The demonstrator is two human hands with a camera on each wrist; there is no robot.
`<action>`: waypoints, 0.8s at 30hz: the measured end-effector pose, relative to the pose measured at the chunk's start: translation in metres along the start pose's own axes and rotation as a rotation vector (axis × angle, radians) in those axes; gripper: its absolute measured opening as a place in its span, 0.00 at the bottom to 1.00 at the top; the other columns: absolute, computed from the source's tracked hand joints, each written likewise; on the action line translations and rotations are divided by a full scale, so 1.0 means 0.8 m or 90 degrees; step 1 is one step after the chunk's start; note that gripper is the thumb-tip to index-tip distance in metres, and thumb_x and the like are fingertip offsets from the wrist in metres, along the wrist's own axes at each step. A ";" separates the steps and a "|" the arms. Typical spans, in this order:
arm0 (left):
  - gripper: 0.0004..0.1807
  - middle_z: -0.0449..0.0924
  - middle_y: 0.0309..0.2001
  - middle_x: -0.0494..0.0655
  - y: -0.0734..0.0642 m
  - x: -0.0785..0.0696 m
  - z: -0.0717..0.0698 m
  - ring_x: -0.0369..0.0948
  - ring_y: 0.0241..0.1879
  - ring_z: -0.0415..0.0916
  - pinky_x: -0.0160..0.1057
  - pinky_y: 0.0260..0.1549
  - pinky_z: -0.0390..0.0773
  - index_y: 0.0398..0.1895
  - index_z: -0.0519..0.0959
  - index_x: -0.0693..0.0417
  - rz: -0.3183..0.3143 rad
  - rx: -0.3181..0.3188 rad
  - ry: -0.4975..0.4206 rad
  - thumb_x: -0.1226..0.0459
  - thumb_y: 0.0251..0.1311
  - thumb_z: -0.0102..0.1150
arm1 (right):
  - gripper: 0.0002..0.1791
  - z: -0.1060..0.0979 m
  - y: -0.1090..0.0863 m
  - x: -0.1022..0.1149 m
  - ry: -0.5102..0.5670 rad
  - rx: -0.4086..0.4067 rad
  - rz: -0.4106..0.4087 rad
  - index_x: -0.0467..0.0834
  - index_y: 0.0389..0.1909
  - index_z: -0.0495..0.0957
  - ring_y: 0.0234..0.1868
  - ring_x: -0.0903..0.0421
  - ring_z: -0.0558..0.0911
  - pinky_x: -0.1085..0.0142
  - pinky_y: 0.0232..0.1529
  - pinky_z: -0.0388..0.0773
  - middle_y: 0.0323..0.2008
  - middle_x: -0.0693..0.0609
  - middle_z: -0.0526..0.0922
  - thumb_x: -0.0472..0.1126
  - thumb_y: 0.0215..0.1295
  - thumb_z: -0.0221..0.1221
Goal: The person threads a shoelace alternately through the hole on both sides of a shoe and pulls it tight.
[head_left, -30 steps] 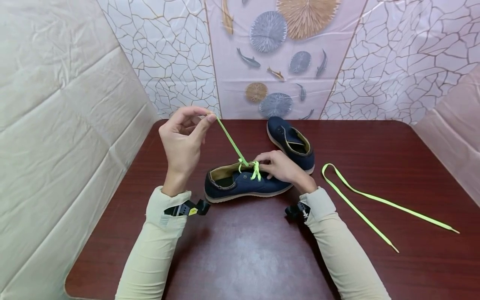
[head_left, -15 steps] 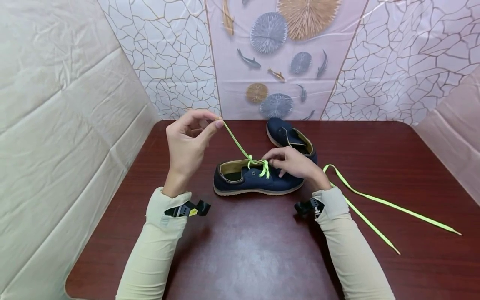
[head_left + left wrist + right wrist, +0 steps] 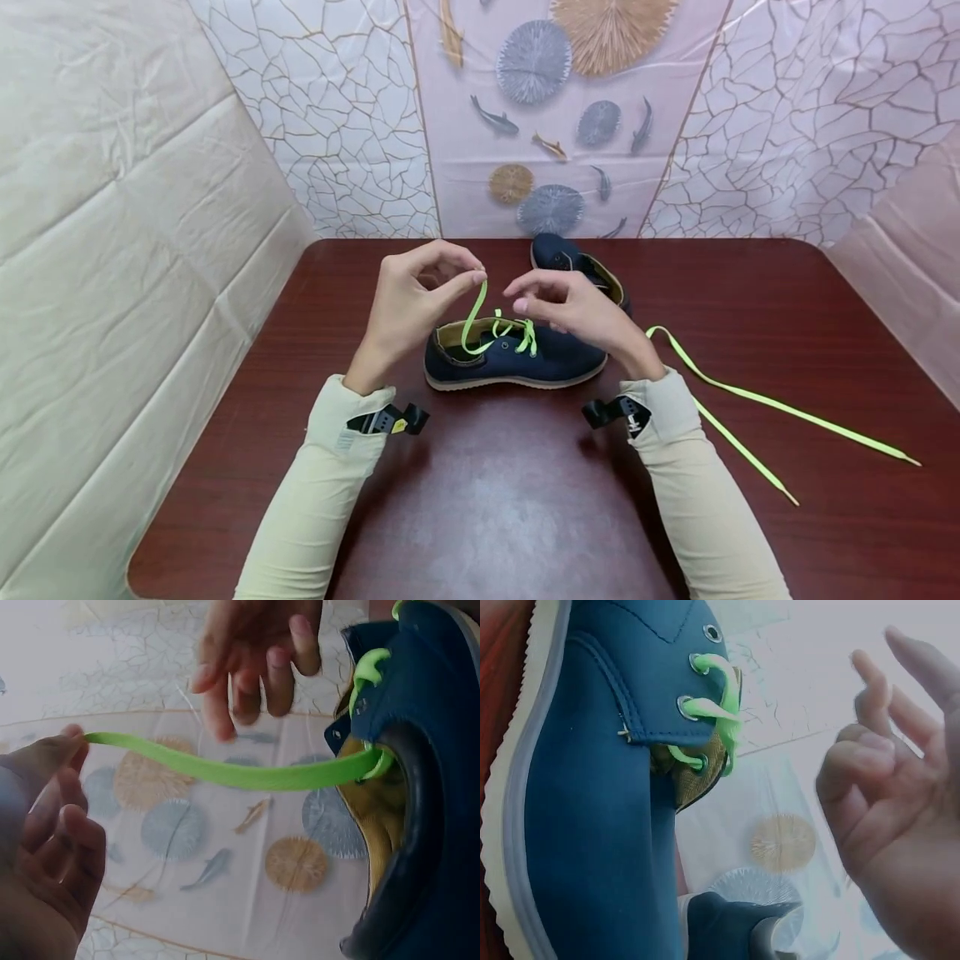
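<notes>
Below, glossy table; behind, patterned backdrop; left grip pinches lace, right grip loose, empty.

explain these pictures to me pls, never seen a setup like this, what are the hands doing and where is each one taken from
There's no machine here, just a person's two bare hands. The wide picture comes from a head-worn camera looking forward and down. The close, sideways-looking ones come from the left wrist camera and the right wrist camera.

On the dark red table are the near shoe, partly laced, and the far shoe behind it. A loose lace lies to the right.

The left hand pinches the yellow-green lace threaded in the near shoe. The right hand hovers above that shoe, holding nothing.
</notes>
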State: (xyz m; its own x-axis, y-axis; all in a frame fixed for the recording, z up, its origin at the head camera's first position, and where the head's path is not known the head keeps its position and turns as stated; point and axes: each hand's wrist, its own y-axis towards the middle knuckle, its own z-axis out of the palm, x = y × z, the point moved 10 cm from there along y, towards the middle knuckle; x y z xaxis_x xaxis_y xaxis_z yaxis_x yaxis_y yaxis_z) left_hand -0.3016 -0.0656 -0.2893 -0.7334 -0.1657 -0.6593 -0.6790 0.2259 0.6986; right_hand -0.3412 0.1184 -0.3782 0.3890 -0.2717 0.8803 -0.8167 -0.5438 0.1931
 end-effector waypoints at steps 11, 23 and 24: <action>0.05 0.88 0.33 0.50 -0.001 -0.021 -0.026 0.42 0.26 0.79 0.33 0.26 0.77 0.39 0.88 0.62 0.037 -0.115 -0.068 0.71 0.62 0.74 | 0.09 0.011 -0.003 -0.044 -0.265 0.085 0.157 0.44 0.37 0.82 0.22 0.56 0.76 0.63 0.28 0.75 0.26 0.51 0.82 0.44 0.77 0.63; 0.05 0.89 0.33 0.48 -0.002 -0.031 -0.037 0.37 0.22 0.74 0.31 0.21 0.72 0.38 0.87 0.66 0.070 -0.172 -0.070 0.74 0.61 0.74 | 0.10 0.011 0.002 -0.031 -0.226 0.065 0.138 0.44 0.33 0.85 0.27 0.55 0.75 0.63 0.33 0.72 0.30 0.51 0.86 0.40 0.77 0.60; 0.06 0.89 0.33 0.46 -0.003 -0.033 -0.041 0.37 0.21 0.72 0.31 0.20 0.71 0.38 0.87 0.67 0.076 -0.189 -0.073 0.74 0.60 0.74 | 0.10 0.011 0.003 -0.028 -0.221 0.057 0.129 0.44 0.34 0.85 0.30 0.55 0.76 0.62 0.35 0.72 0.33 0.52 0.87 0.40 0.77 0.60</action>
State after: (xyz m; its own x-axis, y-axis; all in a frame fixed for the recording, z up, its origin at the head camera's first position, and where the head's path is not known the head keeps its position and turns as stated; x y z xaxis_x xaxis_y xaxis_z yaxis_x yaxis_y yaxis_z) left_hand -0.2820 -0.0930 -0.2643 -0.8111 -0.0416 -0.5834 -0.5812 -0.0544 0.8119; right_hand -0.3483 0.1157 -0.4014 0.3578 -0.6235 0.6951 -0.8570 -0.5149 -0.0208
